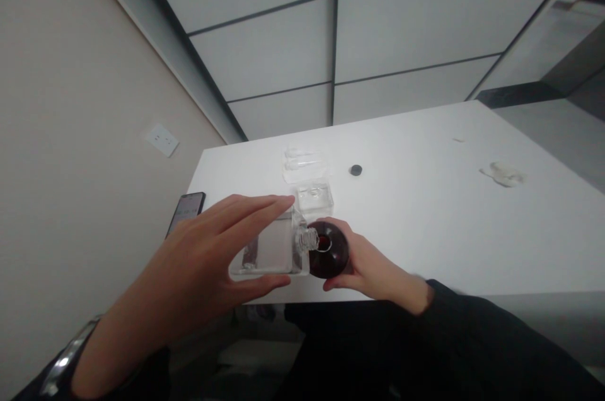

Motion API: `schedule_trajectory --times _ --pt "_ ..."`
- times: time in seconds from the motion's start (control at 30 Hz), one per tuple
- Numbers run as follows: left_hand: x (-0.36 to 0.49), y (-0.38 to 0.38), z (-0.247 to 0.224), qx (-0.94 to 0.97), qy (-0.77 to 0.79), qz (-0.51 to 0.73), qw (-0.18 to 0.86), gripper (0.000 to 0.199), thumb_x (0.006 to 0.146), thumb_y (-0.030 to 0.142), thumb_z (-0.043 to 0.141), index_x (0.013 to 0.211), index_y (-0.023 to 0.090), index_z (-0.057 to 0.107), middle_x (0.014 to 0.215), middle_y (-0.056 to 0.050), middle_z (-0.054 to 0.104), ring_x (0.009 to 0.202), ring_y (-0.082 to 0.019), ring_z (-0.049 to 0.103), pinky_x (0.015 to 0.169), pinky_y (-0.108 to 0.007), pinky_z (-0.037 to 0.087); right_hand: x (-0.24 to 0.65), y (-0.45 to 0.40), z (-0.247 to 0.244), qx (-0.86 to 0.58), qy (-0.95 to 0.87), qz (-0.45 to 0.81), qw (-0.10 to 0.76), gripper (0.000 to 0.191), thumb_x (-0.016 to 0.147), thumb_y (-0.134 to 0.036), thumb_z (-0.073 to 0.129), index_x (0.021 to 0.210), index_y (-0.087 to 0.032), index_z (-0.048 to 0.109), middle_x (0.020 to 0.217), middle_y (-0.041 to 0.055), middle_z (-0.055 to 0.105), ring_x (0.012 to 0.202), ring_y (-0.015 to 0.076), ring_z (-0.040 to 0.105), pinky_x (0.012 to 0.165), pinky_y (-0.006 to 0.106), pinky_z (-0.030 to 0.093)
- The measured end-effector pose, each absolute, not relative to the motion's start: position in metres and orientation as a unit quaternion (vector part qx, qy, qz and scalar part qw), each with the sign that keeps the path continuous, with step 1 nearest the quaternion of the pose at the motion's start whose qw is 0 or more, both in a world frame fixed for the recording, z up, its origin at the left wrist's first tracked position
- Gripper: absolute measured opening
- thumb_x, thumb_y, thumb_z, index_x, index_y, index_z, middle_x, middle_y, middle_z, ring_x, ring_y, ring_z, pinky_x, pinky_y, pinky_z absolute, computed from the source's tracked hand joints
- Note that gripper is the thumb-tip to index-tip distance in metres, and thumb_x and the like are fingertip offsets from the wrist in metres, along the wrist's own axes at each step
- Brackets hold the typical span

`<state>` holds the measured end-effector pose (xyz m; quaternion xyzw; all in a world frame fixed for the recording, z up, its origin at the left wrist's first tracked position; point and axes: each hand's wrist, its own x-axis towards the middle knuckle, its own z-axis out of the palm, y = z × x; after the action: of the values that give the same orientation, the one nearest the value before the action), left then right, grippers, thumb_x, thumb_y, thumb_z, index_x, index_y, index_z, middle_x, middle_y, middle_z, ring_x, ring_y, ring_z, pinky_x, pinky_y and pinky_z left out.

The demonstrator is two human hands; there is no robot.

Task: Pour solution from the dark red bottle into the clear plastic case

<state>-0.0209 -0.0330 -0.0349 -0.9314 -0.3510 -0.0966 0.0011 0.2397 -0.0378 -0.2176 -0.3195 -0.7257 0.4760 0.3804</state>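
My left hand point(212, 243) grips a clear square glass bottle point(274, 246), tipped on its side with its threaded neck pointing right. That neck meets the open mouth of a dark brown bottle point(334, 256); whether the two touch I cannot tell. Wrapped round the brown bottle from the right is my right hand point(368, 262). Just beyond the bottles, a small clear glass container point(315, 198) sits on the white table. Farther back lies a clear plastic tray point(305, 164), and to its right a small dark cap point(356, 169).
A phone point(186, 212) lies at the left edge of the white table point(416, 199). On the right side is a crumpled whitish scrap point(505, 174), with a smaller scrap point(458, 139) behind it. Panelled doors point(283, 54) stand behind the table, and a wall point(94, 136) rises on the left.
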Motion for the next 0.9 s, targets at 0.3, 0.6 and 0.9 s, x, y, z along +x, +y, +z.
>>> schedule_trajectory --times 0.3,0.6,0.9 --pt "-0.0215 -0.0329 -0.0349 -0.932 -0.35 -0.093 0.008 0.061 0.108 0.055 0.06 0.159 0.024 0.048 0.143 -0.013 0.073 0.123 -0.029 0.075 0.1 -0.042 0.066 0.2394 -0.038 -0.2165 -0.318 -0.731 0.467 0.383 0.094 0.082 -0.071 0.085 0.155 -0.024 0.05 0.153 0.0202 0.063 0.142 0.0398 0.064 0.119 0.058 0.051" --pt "-0.0223 -0.0318 -0.035 -0.936 -0.338 -0.1 0.021 0.061 0.108 0.057 0.058 0.159 0.025 0.049 0.142 -0.011 0.074 0.121 -0.027 0.077 0.098 -0.04 0.067 0.2404 -0.0382 -0.2168 -0.318 -0.736 0.462 0.38 0.094 0.083 -0.071 0.084 0.155 -0.023 0.048 0.152 0.0207 0.063 0.14 0.0389 0.066 0.117 0.056 0.054" --pt "-0.0221 -0.0311 -0.0346 -0.934 -0.344 -0.098 0.019 0.062 0.107 0.058 0.059 0.16 0.027 0.048 0.144 -0.009 0.074 0.12 -0.027 0.078 0.101 -0.038 0.066 0.2403 -0.0381 -0.2152 -0.321 -0.729 0.472 0.379 0.094 0.082 -0.068 0.087 0.155 -0.023 0.05 0.153 0.0207 0.062 0.141 0.0396 0.064 0.119 0.057 0.052"
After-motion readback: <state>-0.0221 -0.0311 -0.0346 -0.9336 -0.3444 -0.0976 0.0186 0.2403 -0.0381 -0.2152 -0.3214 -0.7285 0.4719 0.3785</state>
